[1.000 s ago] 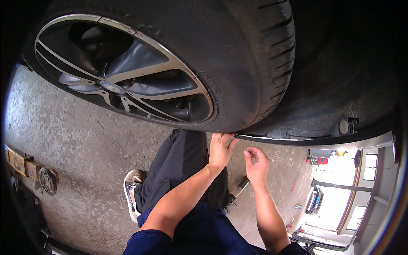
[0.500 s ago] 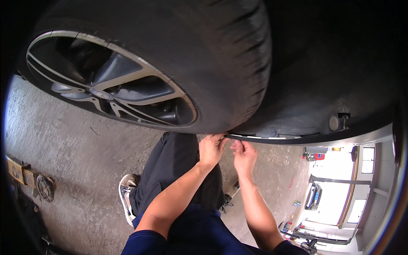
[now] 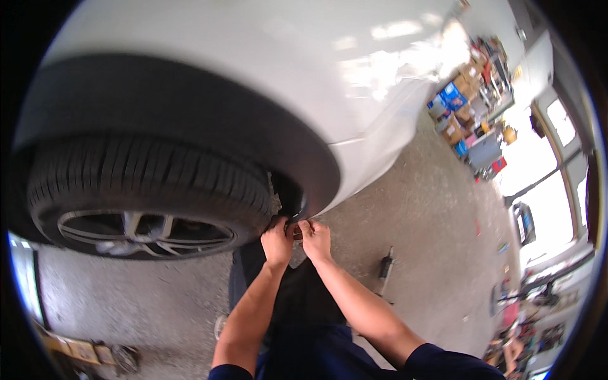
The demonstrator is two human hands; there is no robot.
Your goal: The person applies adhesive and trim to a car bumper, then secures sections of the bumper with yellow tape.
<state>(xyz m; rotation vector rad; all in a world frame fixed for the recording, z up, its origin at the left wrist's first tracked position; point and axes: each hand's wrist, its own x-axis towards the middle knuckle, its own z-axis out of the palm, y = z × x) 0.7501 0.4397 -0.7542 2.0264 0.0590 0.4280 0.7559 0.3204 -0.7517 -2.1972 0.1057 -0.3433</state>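
A white car (image 3: 266, 69) fills the upper view, with a black wheel-arch trim (image 3: 209, 120) over a black tyre (image 3: 145, 190) on a grey spoked wheel (image 3: 142, 231). My left hand (image 3: 277, 241) and my right hand (image 3: 315, 239) are raised side by side at the lower rear end of the arch trim, just behind the tyre. Their fingers are curled and pinch a small dark piece (image 3: 296, 230) between them at the trim's edge. What that piece is cannot be made out. My dark trouser leg (image 3: 297, 291) is below the hands.
Grey concrete floor (image 3: 418, 221) spreads right of the car. A dark tool (image 3: 384, 269) lies on it near my right arm. Boxes and clutter (image 3: 468, 114) stand at the far right by a bright doorway (image 3: 538, 190). Items (image 3: 82, 351) lie at the lower left.
The view swung from under the wheel arch to the car's white side. Both hands rose and came together at the arch trim's edge, fingers now closed on a small piece.
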